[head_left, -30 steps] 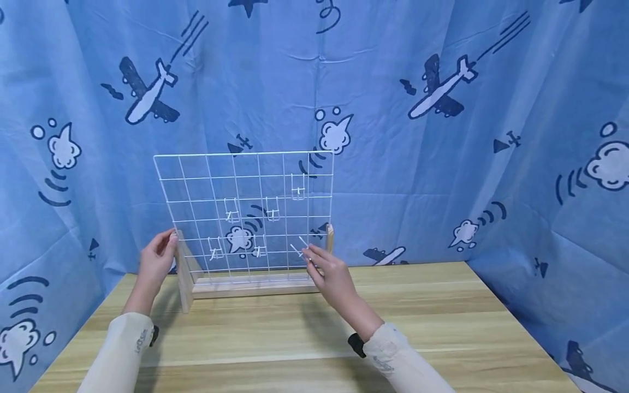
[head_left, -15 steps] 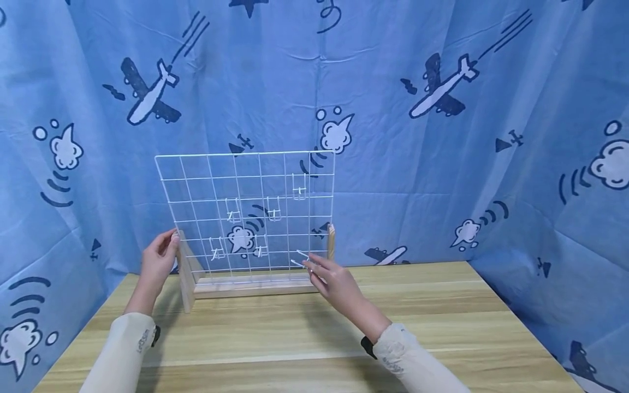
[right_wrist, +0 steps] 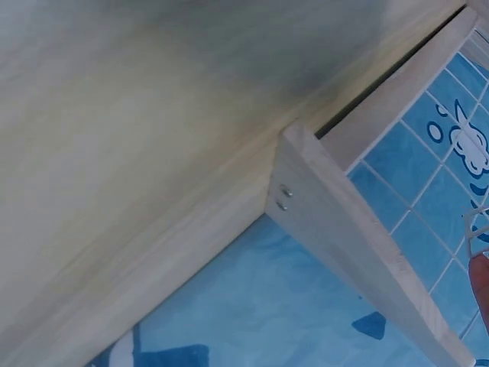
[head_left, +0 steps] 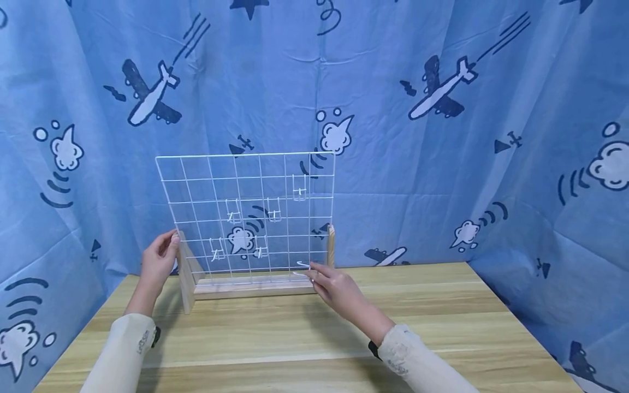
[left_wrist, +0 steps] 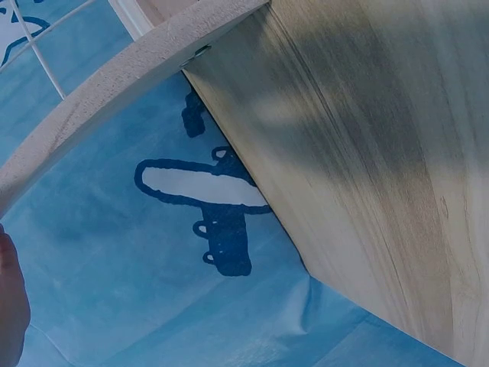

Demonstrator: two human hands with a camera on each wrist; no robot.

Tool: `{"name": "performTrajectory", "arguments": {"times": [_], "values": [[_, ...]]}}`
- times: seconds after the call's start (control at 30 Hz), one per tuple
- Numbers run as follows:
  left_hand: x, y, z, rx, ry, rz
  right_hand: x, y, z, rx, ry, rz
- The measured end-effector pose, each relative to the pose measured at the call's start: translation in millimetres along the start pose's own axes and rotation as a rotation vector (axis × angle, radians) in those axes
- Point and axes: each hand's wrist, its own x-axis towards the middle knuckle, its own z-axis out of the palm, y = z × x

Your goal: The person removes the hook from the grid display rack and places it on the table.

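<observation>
A white wire grid panel (head_left: 245, 188) stands in a wooden stand (head_left: 255, 287) on the table. Several white wire hooks hang on it, among them a hook (head_left: 300, 190) at the upper right and another hook (head_left: 217, 252) at the lower left. My left hand (head_left: 158, 262) pinches the top of the stand's left side piece, by the grid's edge; only a sliver of that hand shows in the left wrist view. Between thumb and fingers, my right hand (head_left: 336, 286) holds a white wire hook (head_left: 303, 264), its prongs toward the grid's lower right.
The stand's right side piece (right_wrist: 359, 237), with two screws, rises close to my right hand. A wooden table (head_left: 275, 349) lies beneath, its back edge against a blue curtain (head_left: 383, 164) printed with planes.
My right hand has moved down and slightly right with the hook, from mid-height on the grid to its lower rows, and the hook has tipped flatter. The left hand stays at the side piece.
</observation>
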Motion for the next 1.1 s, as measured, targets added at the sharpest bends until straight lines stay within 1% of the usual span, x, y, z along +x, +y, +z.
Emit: {"name": "performTrajectory", "arguments": {"times": [0.17,0.33,0.47,0.6,0.7,0.83,0.93,1.03,1.1], "values": [[-3.9,-1.8,-0.6,0.008,-0.013,-0.028,-8.4,-2,1,-0.016,-0.033,-0.021],[-4.2,-3.3,0.9,0.016,-0.020,-0.040,-12.1,-3,2,-0.025,-0.078,-0.004],[-3.5,-3.7,1.0,0.012,-0.020,-0.037,-13.5,-2,3,-0.032,-0.127,0.002],[-2.7,-4.0,0.4,0.011,-0.014,-0.028,-15.4,0,4,-0.035,-0.150,-0.010],[-2.5,-3.5,0.3,0.012,-0.013,-0.031,-16.2,0,4,-0.036,-0.173,-0.014],[-2.1,-2.4,0.2,0.012,-0.018,-0.034,-16.0,1,5,-0.042,-0.222,-0.009],[-1.0,-1.9,-0.4,0.007,-0.019,-0.020,-15.1,2,5,-0.049,-0.253,-0.011],[-0.5,-1.2,-1.1,-0.001,-0.019,-0.003,-15.0,3,5,-0.050,-0.264,-0.019],[-1.1,-0.9,-1.5,-0.006,-0.018,-0.004,-16.4,4,6,-0.045,-0.264,-0.033]]}}
